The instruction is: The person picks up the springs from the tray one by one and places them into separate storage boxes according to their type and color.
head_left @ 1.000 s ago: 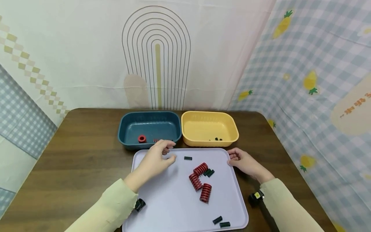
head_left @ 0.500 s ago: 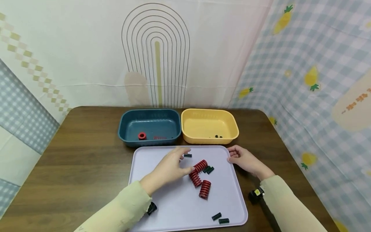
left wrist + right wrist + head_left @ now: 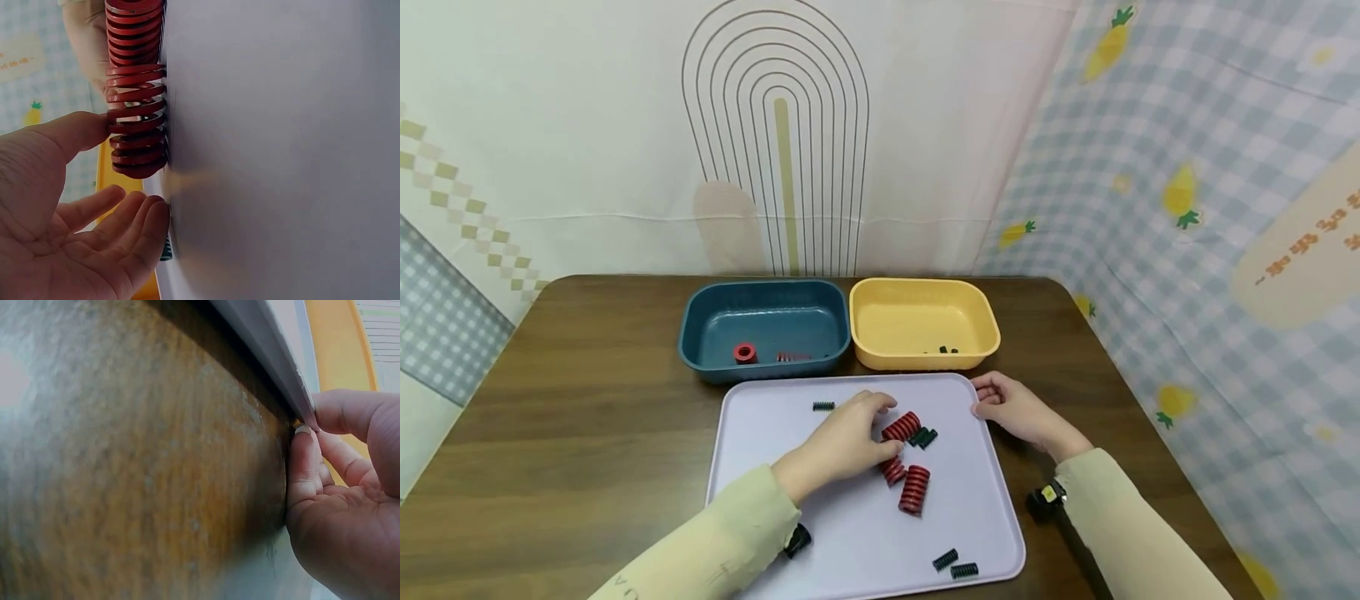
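A lilac tray point(image 3: 842, 542) carries three thick red coil springs and several small dark green ones. My left hand point(image 3: 842, 442) reaches over the red springs with its fingers spread. In the left wrist view the thumb point(image 3: 81, 132) lies at the side of a red spring point(image 3: 139, 140), and the other fingers stand apart from it. Another red spring point(image 3: 914, 490) lies nearer me. At the tray's right back corner my right hand point(image 3: 1022, 412) pinches the rim point(image 3: 269, 344), thumb above and a finger beneath.
Behind the tray stand a dark blue bin point(image 3: 730, 372) holding red springs point(image 3: 745, 353) and a yellow bin point(image 3: 917, 362) with small dark pieces. A small green spring point(image 3: 823, 407) lies near the tray's back edge; two more point(image 3: 955, 564) lie near its front right.
My left hand has moved from beside the blue bin rightward and toward me to the red springs. The back green spring has shifted left on the tray. My right hand keeps the rim.
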Available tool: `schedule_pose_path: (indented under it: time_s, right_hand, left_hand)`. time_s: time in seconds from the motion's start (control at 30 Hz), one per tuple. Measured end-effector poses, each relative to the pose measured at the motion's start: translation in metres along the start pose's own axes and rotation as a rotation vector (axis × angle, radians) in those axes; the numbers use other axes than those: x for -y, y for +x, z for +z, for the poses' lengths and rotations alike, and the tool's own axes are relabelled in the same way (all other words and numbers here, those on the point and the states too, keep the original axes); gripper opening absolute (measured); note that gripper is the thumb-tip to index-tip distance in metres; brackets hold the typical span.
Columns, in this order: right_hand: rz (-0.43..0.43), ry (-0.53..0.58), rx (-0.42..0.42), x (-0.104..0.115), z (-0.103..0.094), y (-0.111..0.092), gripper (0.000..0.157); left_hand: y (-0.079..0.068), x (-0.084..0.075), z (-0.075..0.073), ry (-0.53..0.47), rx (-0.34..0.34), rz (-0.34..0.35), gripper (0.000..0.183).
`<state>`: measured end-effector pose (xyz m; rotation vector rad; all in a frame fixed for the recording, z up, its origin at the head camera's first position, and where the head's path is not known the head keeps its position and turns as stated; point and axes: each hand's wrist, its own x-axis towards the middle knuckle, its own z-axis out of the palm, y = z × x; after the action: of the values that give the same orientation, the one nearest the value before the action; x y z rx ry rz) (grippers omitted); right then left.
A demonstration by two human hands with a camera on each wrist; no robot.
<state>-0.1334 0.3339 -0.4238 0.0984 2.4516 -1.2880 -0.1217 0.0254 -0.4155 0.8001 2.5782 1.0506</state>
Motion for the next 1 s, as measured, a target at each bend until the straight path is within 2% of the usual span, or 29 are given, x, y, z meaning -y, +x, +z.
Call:
schedule_pose_path:
  time_s: [0.23, 0.5, 0.7, 1.0]
  right_hand:
    - [-0.004, 0.000, 0.016, -0.006, -0.001, -0.005, 0.037]
    - [-0.021, 0.000, 0.016, -0.002, -0.001, 0.000, 0.037]
    - [-0.020, 0.001, 0.022, -0.005, 0.002, -0.002, 0.038]
    - [-0.040, 0.012, 0.012, -0.004, 0.000, 0.000, 0.036]
  left_hand:
    - [0.005, -0.005, 0.008, 0.014, 0.053, -0.009, 0.047]
    - [0.012, -0.008, 0.004, 0.046, 0.066, -0.039, 0.036]
    - [0.012, -0.005, 0.005, 0.044, 0.090, -0.036, 0.030]
    - [0.013, 0.000, -0.005, 0.022, 0.036, -0.027, 0.023]
